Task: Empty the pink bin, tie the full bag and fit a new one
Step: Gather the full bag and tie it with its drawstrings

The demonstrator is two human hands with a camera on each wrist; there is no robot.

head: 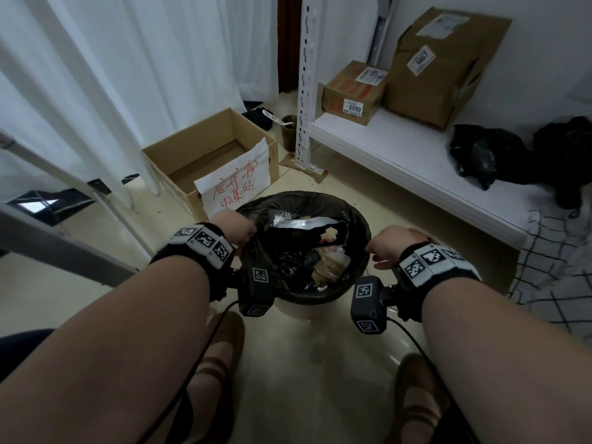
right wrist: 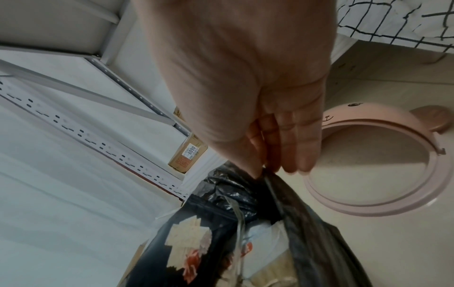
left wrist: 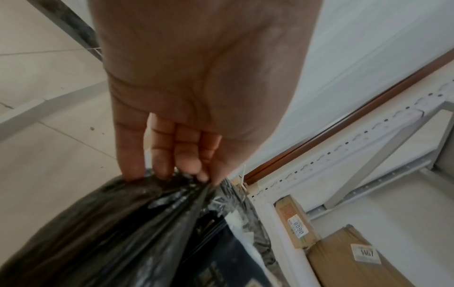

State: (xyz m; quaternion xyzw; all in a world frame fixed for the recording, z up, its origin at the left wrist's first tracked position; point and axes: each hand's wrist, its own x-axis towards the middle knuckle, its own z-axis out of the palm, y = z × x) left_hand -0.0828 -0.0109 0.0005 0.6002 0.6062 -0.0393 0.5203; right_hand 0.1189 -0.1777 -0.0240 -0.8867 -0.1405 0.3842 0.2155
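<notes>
Pink bin (head: 296, 310) stands on the floor between both hands, lined with a full black bag (head: 301, 251). Left hand (head: 235, 227) pinches the bag's left edge; right hand (head: 389, 243) pinches its right edge. Its pink lid ring (right wrist: 383, 205) lies on the floor just right.

We reach both bare forearms forward and down; our left hand (head: 235, 229) and right hand (head: 389, 246) each curl their fingers (left wrist: 159, 153), pinching opposite edges of the black bag (head: 282, 267).

bag (head: 304, 251) in bin (head: 298, 310); open carton (head: 205, 155) behind it; 2 boxes (head: 352, 94) on shelf (head: 400, 149) right
</notes>
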